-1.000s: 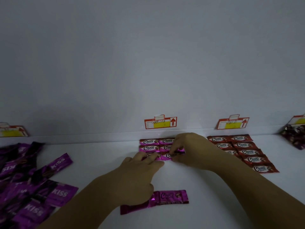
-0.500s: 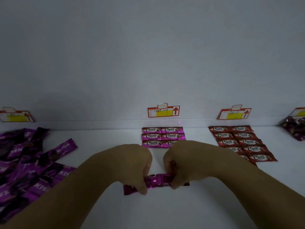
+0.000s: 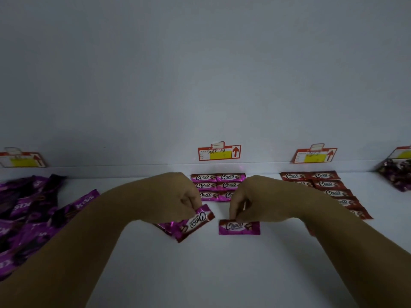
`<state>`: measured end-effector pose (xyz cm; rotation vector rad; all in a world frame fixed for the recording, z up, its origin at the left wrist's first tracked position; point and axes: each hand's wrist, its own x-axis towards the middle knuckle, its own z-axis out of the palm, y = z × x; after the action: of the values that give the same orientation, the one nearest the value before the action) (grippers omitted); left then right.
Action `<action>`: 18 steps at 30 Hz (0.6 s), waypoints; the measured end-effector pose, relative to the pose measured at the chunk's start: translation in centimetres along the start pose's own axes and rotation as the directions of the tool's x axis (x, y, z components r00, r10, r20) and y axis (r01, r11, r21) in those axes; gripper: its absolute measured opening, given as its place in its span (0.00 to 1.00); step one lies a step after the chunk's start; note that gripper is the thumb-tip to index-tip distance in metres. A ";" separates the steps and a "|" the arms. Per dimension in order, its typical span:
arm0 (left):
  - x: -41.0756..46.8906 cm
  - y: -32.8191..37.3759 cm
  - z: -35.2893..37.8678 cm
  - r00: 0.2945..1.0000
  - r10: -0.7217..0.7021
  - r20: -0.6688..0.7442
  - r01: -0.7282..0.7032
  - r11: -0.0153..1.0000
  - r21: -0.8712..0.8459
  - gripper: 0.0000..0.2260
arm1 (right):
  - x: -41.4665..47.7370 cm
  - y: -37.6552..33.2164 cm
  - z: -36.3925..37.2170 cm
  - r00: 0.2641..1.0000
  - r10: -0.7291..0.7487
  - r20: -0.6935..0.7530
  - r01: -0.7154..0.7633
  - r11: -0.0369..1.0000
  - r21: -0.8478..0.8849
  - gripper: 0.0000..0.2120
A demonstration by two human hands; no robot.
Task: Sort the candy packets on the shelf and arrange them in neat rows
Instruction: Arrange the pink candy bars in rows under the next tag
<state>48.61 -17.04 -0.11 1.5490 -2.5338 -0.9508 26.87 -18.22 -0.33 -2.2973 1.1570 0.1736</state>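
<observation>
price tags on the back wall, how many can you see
4. One far left, one centre behind the pink Choco rows, one right behind the red Choco rows, and one cut off at the right edge. More may lie outside the frame.

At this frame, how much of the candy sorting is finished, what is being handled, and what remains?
Done: the red Choco rows and a pink Choco block lie squared under their price tags. In hand: the left hand holds a tilted pink packet; the right hand pinches another pink packet. Left: the purple Kiss heap is unsorted.
</observation>
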 end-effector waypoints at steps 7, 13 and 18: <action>0.0 0.3 0.1 0.991 0.029 -0.130 -0.056 0.977 -0.205 0.15 | -0.2 -0.6 -0.5 0.972 -0.046 -0.228 0.121 0.938 0.326 0.04; 0.4 2.3 1.4 0.955 0.096 -0.282 -0.167 0.957 -0.237 0.08 | -0.3 -1.5 -0.3 0.966 -0.007 -0.257 0.124 0.889 0.441 0.03; 0.8 2.6 2.3 0.893 0.036 -0.449 -0.200 0.925 -0.324 0.11 | -0.8 -0.5 -1.5 0.944 0.067 -0.323 0.140 0.804 0.577 0.04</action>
<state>45.40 -15.78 -0.92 1.2994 -1.9838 -0.8726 26.61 -18.22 1.40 -1.8063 1.1163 -0.5471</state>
